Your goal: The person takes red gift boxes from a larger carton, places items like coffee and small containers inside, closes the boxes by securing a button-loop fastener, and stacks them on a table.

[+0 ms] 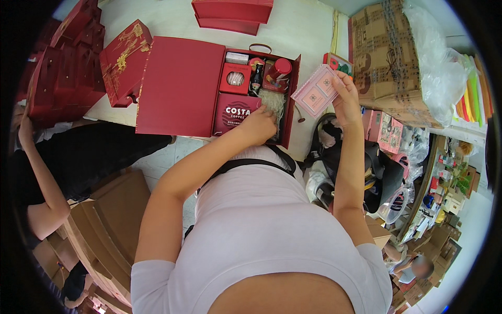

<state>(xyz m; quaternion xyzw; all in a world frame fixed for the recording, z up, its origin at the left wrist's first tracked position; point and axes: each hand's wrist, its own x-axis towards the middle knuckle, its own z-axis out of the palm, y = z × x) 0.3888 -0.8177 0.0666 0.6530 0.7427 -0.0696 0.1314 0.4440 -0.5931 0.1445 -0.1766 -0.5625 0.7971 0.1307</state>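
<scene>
An open red gift box lies before me, its lid folded to the left. In its right part sit a Costa Coffee box, a small red box with a round window, a dark little bottle, a red-capped jar and pale shredded filler. My left hand reaches into the lower right of the box, over the filler; its fingertips are partly hidden, so a grip cannot be told. My right hand holds up a flat pink packet by its right edge, right of the box.
More red gift boxes stand at the left, some stacked, and another at the far edge. A large cardboard carton stands right, a black bag below it. A co-worker's arm is at the far left.
</scene>
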